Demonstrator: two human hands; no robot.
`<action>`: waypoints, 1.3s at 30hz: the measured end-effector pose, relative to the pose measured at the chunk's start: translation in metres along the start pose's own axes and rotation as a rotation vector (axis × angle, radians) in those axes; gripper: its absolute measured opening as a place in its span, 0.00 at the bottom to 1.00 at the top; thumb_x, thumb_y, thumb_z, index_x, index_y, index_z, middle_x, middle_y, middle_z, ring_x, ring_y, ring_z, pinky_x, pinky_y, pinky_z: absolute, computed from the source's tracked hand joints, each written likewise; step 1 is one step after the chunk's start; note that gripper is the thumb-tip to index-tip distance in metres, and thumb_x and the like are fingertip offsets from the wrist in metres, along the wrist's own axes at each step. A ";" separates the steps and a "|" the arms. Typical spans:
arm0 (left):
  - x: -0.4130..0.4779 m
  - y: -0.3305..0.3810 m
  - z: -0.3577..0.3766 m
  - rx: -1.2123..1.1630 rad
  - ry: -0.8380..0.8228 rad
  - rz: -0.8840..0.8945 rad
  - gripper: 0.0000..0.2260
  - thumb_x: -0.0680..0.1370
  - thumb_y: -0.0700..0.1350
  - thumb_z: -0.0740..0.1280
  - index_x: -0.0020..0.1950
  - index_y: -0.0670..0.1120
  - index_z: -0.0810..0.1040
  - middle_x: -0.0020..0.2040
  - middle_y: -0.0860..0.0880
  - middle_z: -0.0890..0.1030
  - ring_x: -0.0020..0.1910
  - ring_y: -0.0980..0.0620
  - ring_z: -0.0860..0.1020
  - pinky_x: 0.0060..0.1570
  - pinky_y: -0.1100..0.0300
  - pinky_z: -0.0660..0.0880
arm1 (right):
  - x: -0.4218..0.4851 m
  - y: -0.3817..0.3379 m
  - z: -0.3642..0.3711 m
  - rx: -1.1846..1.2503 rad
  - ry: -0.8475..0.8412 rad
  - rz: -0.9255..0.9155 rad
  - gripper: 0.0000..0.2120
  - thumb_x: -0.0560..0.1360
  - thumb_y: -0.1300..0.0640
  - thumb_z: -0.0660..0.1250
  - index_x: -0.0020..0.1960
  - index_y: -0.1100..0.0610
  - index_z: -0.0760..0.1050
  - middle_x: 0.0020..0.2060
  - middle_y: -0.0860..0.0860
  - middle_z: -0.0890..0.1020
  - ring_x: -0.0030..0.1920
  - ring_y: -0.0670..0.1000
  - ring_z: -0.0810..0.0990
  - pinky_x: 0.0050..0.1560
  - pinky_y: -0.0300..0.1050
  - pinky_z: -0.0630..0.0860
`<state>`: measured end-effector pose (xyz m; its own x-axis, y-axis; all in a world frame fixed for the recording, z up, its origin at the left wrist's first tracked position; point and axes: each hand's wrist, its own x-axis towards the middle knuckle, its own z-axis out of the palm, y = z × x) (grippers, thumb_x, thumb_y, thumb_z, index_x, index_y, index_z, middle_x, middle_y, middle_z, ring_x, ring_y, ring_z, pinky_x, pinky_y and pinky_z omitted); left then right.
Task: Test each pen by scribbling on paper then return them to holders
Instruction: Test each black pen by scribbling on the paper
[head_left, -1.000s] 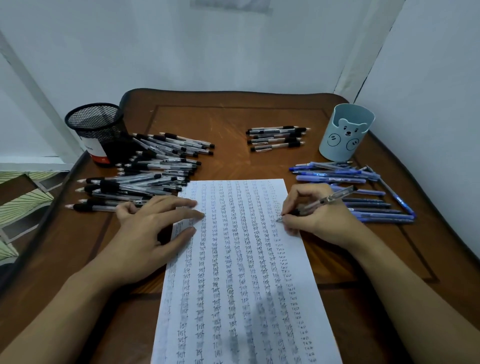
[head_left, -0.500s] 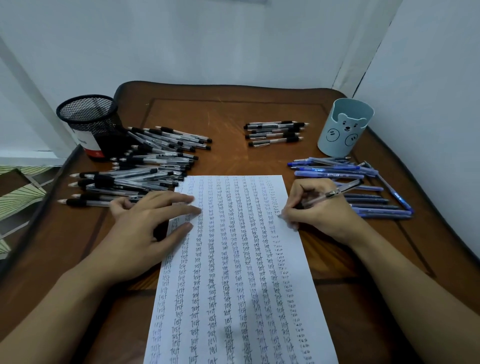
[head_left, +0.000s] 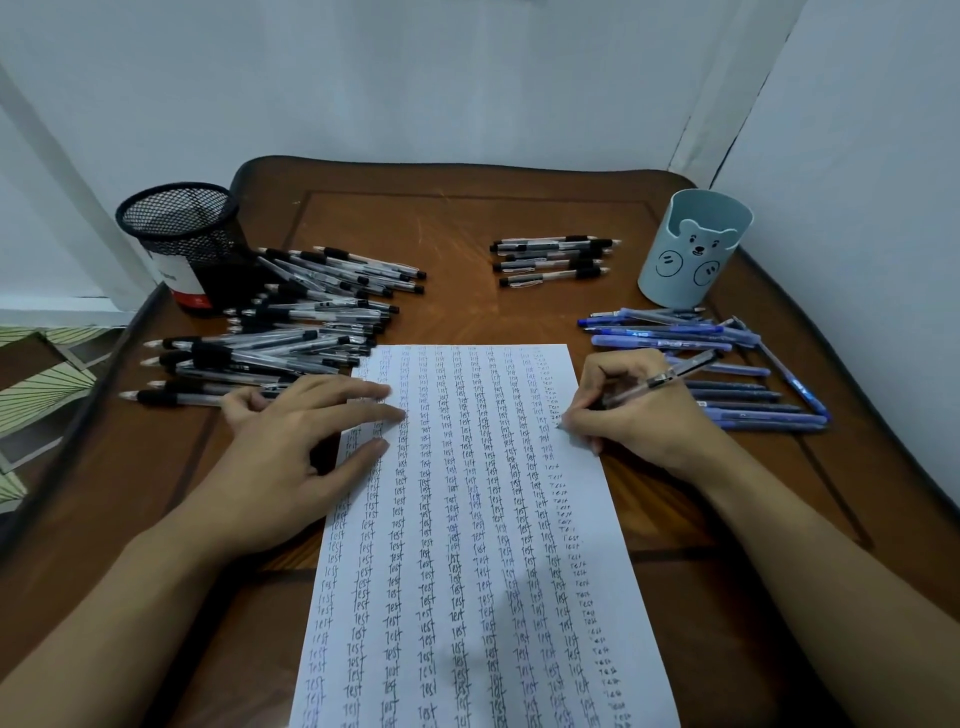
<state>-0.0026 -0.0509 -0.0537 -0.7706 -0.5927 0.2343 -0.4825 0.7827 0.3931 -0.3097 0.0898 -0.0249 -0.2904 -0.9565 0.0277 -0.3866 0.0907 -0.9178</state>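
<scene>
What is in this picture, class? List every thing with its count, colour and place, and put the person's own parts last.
table: one, brown wood, under everything.
paper: one, white, centre, covered in columns of "test".
mesh holder: one, black, far left.
bear holder: one, pale blue, far right.
black pens: a heap too many to count, clear and black, left beside the mesh holder.
small pen row: roughly six, clear and black, far centre.
blue pens: a dozen or so, blue, right, before the bear holder.
held pen: one, clear and dark, tip on the paper's right margin.
left grip: one bare hand, flat on the paper's left edge.
right grip: one bare hand, holds the held pen.
</scene>
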 end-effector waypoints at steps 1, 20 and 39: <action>0.000 0.000 0.000 0.001 0.000 -0.001 0.15 0.79 0.66 0.58 0.64 0.70 0.76 0.68 0.72 0.71 0.71 0.68 0.64 0.57 0.46 0.56 | 0.000 0.000 -0.001 0.010 0.004 0.002 0.10 0.69 0.75 0.75 0.38 0.75 0.73 0.33 0.66 0.80 0.27 0.54 0.81 0.28 0.42 0.78; 0.000 0.000 0.000 -0.024 0.007 0.003 0.16 0.79 0.67 0.57 0.64 0.69 0.77 0.68 0.70 0.72 0.71 0.66 0.66 0.55 0.48 0.55 | 0.001 0.001 0.000 -0.023 0.001 -0.022 0.09 0.67 0.76 0.75 0.35 0.72 0.75 0.31 0.57 0.81 0.27 0.50 0.78 0.28 0.38 0.74; 0.000 0.002 0.000 -0.015 0.014 0.000 0.14 0.79 0.64 0.60 0.62 0.70 0.77 0.68 0.70 0.72 0.71 0.66 0.66 0.55 0.48 0.55 | 0.002 0.005 0.000 -0.070 0.004 -0.045 0.11 0.67 0.75 0.75 0.34 0.71 0.73 0.32 0.59 0.81 0.28 0.44 0.77 0.29 0.37 0.73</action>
<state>-0.0036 -0.0493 -0.0532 -0.7647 -0.5951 0.2472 -0.4760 0.7802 0.4059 -0.3122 0.0879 -0.0289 -0.2751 -0.9588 0.0705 -0.4598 0.0668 -0.8855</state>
